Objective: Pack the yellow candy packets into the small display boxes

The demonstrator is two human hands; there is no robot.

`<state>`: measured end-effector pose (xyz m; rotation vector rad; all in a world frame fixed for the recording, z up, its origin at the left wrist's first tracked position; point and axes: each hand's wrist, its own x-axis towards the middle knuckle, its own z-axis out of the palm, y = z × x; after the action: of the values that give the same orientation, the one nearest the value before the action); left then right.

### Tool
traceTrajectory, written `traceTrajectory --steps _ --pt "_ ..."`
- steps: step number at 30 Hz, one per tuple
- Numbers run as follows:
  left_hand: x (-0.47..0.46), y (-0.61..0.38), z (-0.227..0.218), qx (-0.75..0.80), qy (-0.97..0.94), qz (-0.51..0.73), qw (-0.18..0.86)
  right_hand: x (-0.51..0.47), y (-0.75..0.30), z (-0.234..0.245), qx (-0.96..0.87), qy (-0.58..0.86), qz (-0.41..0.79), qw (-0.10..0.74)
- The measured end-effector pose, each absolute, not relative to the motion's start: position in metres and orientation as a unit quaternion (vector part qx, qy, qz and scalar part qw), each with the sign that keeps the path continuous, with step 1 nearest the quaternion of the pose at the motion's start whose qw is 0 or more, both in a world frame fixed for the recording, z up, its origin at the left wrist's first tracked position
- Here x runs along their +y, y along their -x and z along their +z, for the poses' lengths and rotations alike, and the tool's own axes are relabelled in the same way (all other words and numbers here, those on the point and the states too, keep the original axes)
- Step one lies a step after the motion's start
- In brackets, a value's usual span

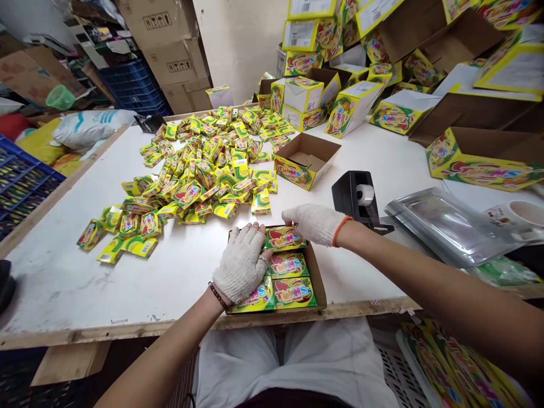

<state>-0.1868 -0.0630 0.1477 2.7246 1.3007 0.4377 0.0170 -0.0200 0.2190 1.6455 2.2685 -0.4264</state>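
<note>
Both my hands wear white knit gloves. My left hand [241,262] lies flat, fingers together, on the left side of a shallow brown carton [319,283] at the table's near edge, covering the small packs there. My right hand [313,222] grips the far end of a yellow Twins pack [284,237] at the carton's top row. More Twins packs [293,279] lie flat side by side in the carton. A big heap of the same small yellow packs [199,170] spreads over the white table [63,272] beyond my hands.
A black tape dispenser [359,198] stands just right of my right hand. An open yellow box [306,160] sits behind it. Stacked yellow cartons [352,107] crowd the far right. Clear plastic sheets [450,224] lie at right. Blue crates [21,181] stand left.
</note>
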Motion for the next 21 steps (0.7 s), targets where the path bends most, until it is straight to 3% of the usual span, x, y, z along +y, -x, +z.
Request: traceTrajectory --steps 5,10,16,21 --pt "-0.068 0.185 0.157 0.399 -0.912 0.091 0.011 -0.053 -0.008 0.205 0.807 -0.558 -0.06 0.184" --pt "-0.07 0.185 0.159 0.393 -0.916 0.07 -0.017 -0.072 0.001 0.196 0.839 -0.521 0.013 0.155" --pt "-0.066 0.185 0.154 0.397 -0.914 0.085 -0.001 -0.058 0.015 0.175 0.839 -0.509 -0.021 0.19" --pt "-0.07 0.188 0.153 0.397 -0.909 0.125 0.031 -0.059 0.016 0.166 0.821 -0.55 -0.048 0.144"
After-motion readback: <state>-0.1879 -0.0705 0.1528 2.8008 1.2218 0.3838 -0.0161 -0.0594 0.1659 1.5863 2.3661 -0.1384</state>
